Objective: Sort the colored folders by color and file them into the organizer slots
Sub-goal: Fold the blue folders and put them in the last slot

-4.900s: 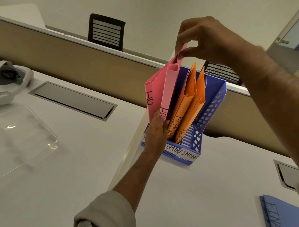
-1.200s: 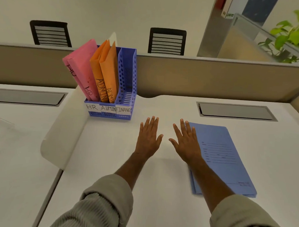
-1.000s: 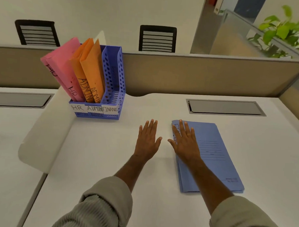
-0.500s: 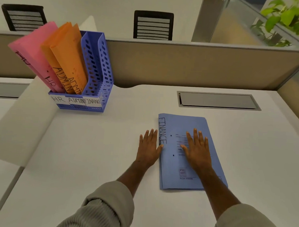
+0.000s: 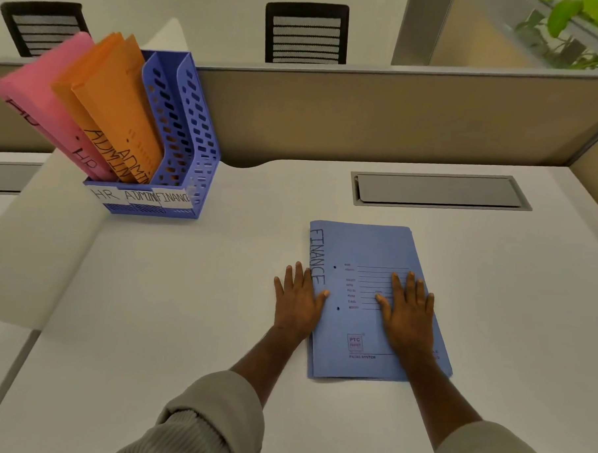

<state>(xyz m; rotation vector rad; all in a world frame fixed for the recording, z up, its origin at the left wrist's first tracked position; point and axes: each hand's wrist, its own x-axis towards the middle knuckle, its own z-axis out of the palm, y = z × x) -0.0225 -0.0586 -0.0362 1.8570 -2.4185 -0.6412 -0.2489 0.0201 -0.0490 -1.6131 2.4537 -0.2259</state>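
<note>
A blue organizer [image 5: 191,143] labelled HR, ADMIN and FINANCE stands at the back left of the white desk. Pink folders [image 5: 46,99] marked HR lean in its left slot and orange folders [image 5: 114,105] marked ADMIN in the middle one. The right slot holds nothing. Blue folders [image 5: 361,249] marked FINANCE lie stacked flat near the desk's middle. My right hand [image 5: 407,309] rests flat on the top one, fingers spread. Beside the stack's left edge my left hand [image 5: 296,301] lies flat on the desk, thumb touching the folder.
A white divider panel [image 5: 39,246] slants along the desk's left side. A grey cable hatch [image 5: 436,191] is set into the desk behind the folders. A beige partition [image 5: 398,117] closes the back, with two black chairs and a green plant [image 5: 570,29] beyond it.
Both hands left the organizer after the pink folders went in. They came down flat on the desk, and the right hand slid onto the blue folder stack. The view shifted right.
</note>
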